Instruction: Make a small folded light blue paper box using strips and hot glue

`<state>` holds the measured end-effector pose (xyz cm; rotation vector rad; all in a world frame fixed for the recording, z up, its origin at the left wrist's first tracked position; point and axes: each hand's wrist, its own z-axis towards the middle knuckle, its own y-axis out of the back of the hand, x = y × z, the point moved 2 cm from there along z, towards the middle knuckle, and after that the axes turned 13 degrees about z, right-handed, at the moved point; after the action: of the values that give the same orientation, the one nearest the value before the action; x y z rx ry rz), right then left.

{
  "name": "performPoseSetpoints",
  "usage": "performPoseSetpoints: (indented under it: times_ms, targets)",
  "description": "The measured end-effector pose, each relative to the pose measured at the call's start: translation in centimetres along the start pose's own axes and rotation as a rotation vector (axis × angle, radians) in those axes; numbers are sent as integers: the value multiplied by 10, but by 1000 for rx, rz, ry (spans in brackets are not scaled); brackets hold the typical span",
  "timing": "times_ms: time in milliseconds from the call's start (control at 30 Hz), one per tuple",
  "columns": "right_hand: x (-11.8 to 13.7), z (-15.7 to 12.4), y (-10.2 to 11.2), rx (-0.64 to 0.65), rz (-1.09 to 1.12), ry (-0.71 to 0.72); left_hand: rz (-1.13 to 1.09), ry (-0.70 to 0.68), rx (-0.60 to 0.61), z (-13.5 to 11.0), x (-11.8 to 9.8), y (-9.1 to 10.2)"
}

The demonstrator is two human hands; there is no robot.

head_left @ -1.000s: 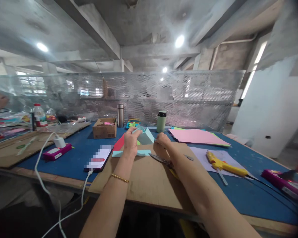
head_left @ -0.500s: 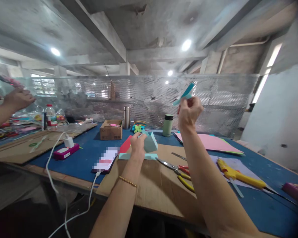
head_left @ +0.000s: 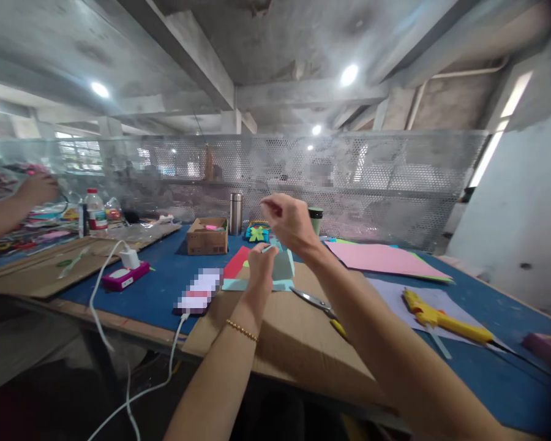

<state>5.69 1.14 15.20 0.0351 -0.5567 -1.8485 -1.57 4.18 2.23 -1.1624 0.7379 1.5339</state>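
pale-blue folded paper (head_left: 283, 266) sits at the cardboard's (head_left: 298, 343) twelve o'clock; left hand (head_left: 261, 264), fingers nearly together, pinches its nine-o'clock side. right hand (head_left: 287, 219) half-curled above; whether it grips anything, can't see. judgement: pinch lightly, sparing the creases.

Blue table (head_left: 165, 260) bears 1 phone (head_left: 199, 295), 1 cardboard box (head_left: 207, 242), 1 flask (head_left: 236, 214).

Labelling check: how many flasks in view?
2: the steel flask just right of the box, and the green flask, partly behind the right hand. Others may be hidden.
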Motion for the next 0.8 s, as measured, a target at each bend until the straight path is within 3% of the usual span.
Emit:
performPoseSetpoints:
  times_ms: [100, 233, 433, 533, 800]
  targets:
    - [-13, -18, 46, 6, 13, -84, -37, 93, -82, -3, -6, -4]
    - [-53, -52, 77, -2, -40, -248, 11, 12, 20, -9, -11, -15]
    - [-96, -103, 79, -52, 288, -495, 208, -186, 130, -21, -9, -25]
    - [-96, -112, 78, -27, 374, -505, 257, -219, 133, -22, -8, -27]
    - [-81, -113, 77, 209, 401, -435, 342, -331, 244, -28, -13, -28]
